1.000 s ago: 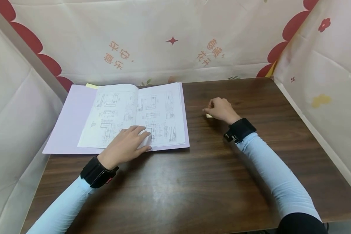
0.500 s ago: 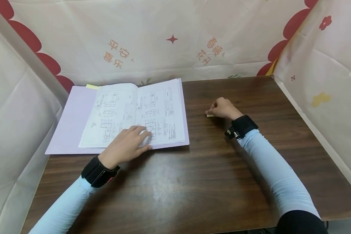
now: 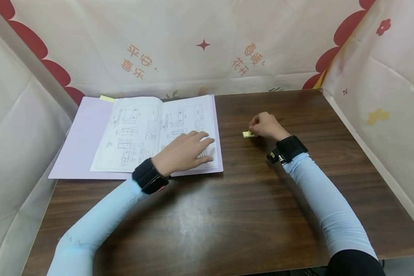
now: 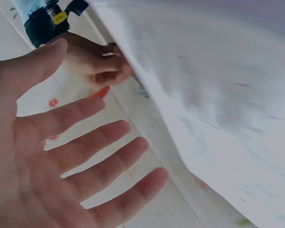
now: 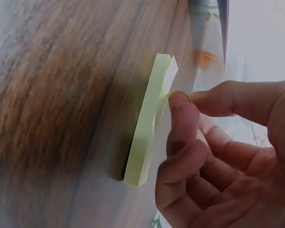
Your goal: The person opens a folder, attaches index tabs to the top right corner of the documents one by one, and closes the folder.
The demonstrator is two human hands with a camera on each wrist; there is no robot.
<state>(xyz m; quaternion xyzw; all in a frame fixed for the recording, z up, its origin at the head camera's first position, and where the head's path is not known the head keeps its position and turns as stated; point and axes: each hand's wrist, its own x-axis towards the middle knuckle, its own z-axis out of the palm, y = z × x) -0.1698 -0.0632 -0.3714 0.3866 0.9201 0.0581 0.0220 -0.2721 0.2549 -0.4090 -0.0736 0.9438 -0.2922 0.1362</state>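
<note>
A pale yellow pad of sticky notes (image 3: 245, 134) lies on the brown table, right of an open booklet of line drawings (image 3: 138, 134). At the pad, my right hand (image 3: 266, 125) pinches the edge of its top sheet between thumb and forefinger. In the right wrist view that sheet (image 5: 162, 107) bows up from the thick pad (image 5: 145, 128), while the pad stays down on the wood. My left hand (image 3: 184, 151) is over the booklet's right page, fingers spread and straight. From the left wrist view, its palm (image 4: 42, 175) holds nothing.
Under the booklet lies a lilac folder (image 3: 79, 138), with a yellow tab (image 3: 107, 99) showing at its top edge. Printed cloth walls (image 3: 179, 23) close off the back and both sides of the table (image 3: 207, 230).
My left hand has slid right and away from me, from the booklet's lower middle to its right page. My right fingers have shifted slightly right and lift a sheet, exposing more of the pad.
</note>
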